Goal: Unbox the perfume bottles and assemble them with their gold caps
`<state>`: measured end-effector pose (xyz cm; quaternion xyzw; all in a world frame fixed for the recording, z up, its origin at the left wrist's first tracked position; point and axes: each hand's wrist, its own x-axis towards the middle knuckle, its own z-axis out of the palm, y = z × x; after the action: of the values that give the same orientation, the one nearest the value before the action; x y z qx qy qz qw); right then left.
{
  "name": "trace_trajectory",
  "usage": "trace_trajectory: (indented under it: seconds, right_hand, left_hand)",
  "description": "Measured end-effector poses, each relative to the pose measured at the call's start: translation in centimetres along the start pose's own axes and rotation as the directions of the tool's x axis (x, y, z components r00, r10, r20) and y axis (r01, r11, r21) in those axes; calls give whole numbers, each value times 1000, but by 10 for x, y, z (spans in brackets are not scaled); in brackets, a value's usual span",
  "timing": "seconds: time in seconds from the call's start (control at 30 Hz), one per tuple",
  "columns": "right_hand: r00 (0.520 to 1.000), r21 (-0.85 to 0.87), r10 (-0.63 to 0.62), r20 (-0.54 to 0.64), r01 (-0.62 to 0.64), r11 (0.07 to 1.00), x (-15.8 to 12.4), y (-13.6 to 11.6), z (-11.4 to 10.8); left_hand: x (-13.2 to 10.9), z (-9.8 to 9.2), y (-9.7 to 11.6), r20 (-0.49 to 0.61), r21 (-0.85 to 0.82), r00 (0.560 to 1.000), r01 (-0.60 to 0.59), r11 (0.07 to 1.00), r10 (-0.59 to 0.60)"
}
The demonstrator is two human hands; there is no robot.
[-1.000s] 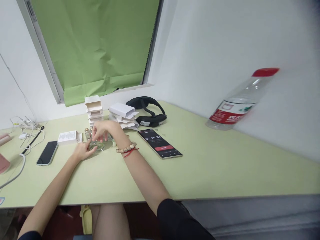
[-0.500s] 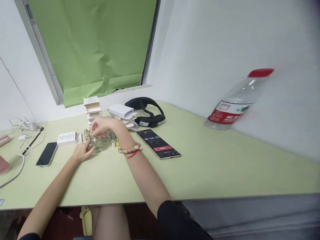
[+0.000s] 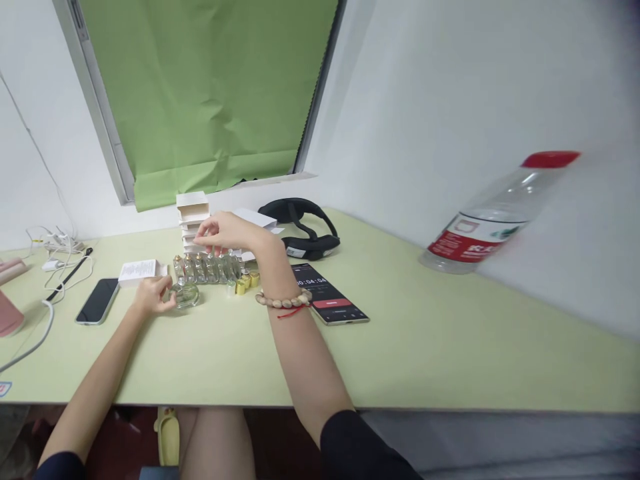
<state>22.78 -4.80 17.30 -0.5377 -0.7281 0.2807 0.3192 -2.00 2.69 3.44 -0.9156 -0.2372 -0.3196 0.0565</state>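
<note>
Resting on the pale green table point(image 3: 425, 347), the left hand point(image 3: 150, 295) is curled around a small round glass bottle point(image 3: 185, 295), with the fingers closed against its near and left sides; the bottle stands on the table surface and is touched by the fingertips. Just beyond that grip and slightly to its right, a row of small glass bottles point(image 3: 207, 267) is set upright, side by side. The right hand point(image 3: 225, 232) is held raised above this row, its fingers pinched together at the tips; whether anything is clamped between them cannot be told, since the spot is too small to read. A beaded bracelet point(image 3: 283, 301) with a red thread is worn on the right wrist. A few small gold caps point(image 3: 243, 283) lie just to the right of the row, near the right forearm.

Left of the left hand, a small white box point(image 3: 139, 272) lies flat, and further left a dark phone point(image 3: 97, 301) is laid face up, with white cables point(image 3: 55, 257) beyond it. Behind the raised right hand, a stack of white boxes point(image 3: 192, 212) is piled against the wall. To the right of the right wrist, a second phone point(image 3: 330, 302) with a running timer is partly covered by the arm, and a black headset point(image 3: 305, 230) lies behind it. Well apart to the right, a clear water bottle point(image 3: 495, 217) with a red cap is seen.
</note>
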Motion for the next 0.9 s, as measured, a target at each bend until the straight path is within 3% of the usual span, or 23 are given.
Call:
trace_trajectory:
  seconds: [0.17,0.27,0.4,0.5,0.6,0.73,0.9]
  right_hand:
    - [1000,-15,-14,-3,14,1000,2,0,3]
    - [1000,3,-14,-1,14,1000,2,-1,5]
    - [999,-1,-38,15,38,999,5,0,6]
    - [999,-8,-27,20,27,1000,5,0,6]
    - [1000,-10,-5,26,5,1000,4,-1,5]
    - [1000,-2,8,24,-8,1000,3,-1,4]
    - [1000,-8,-2,22,2,1000,2,2,2]
  left_hand:
    - [-4,-4,-3,-82,24,995,66,998,-64]
    - [0,4,7,-40,17,998,53,998,-52]
    - [4,17,17,18,61,985,173,983,-174]
    - [4,20,13,102,72,976,185,980,-191]
    - [4,17,5,143,65,980,132,989,-141]
    - [2,7,-4,102,59,992,73,996,-79]
    - [-4,-4,-16,39,74,991,128,989,-131]
